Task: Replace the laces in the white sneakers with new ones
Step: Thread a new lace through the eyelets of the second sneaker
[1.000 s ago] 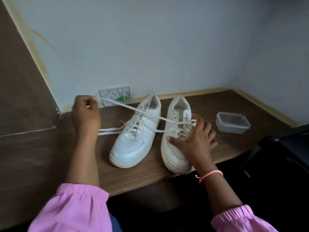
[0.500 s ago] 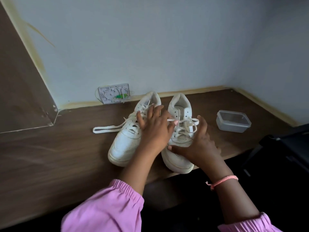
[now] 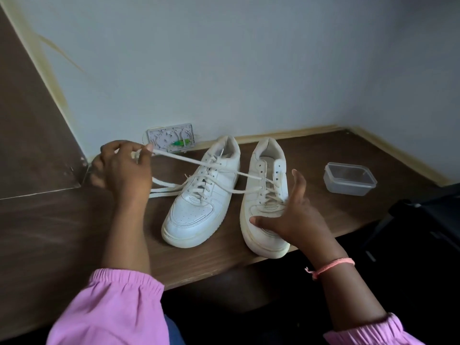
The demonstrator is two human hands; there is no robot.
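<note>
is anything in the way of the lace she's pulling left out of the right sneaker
Yes: the left sneaker sits between the right sneaker and the left hand. The taut lace passes over its laced tongue and could snag there.

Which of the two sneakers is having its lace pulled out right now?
The right sneaker, under the right hand. Its lace runs taut across to the left hand, and its top holes are bare. The left sneaker is fully laced.

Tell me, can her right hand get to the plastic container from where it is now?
Probably yes. The right hand rests open on the right sneaker, holding nothing, and the lidded plastic container sits beside that shoe on bare tabletop with nothing between them.
</note>
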